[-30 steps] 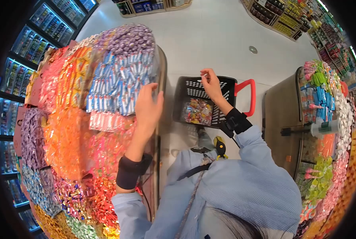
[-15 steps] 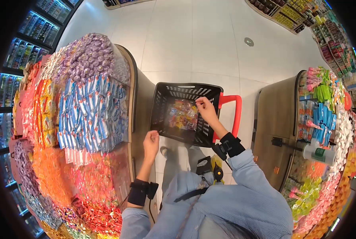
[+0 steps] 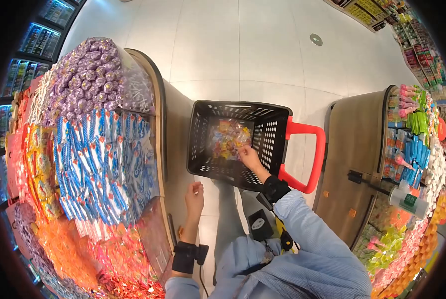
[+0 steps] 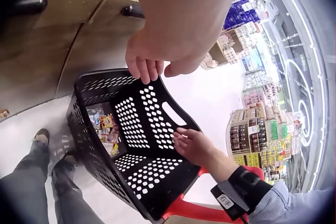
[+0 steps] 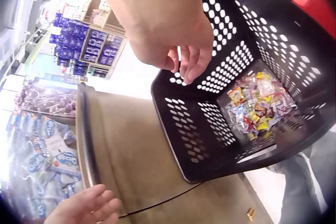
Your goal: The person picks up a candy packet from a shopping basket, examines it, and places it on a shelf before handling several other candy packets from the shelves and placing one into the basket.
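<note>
White tiled shop floor (image 3: 263, 50) is seen between two counters. On it, a black perforated plastic basket (image 3: 270, 137) with a red loop handle (image 3: 320, 154) is stood. A heap of bright wrapped sweets (image 3: 226, 139) lies on the basket's bottom.

Since a second ago the right hand (image 3: 249, 157) has been lowered from the rim to just over the heap. Its fingers are loose and apart, and nothing is seen held in the wrist view. The left hand (image 3: 194, 194) has been drawn off the sweet display and hangs by the wooden counter edge, fingers slack and empty. Whatever was picked is judged already released into the basket, with both hands free.

Counted:
- one basket, one handle
- one heap, pieces too many to count
- two hands, two black wrist bands (image 3: 274, 189)
- two sweet counters: left counter (image 3: 98, 164), right counter (image 3: 412, 144)
- one white green-labelled bottle (image 3: 407, 199)
</note>
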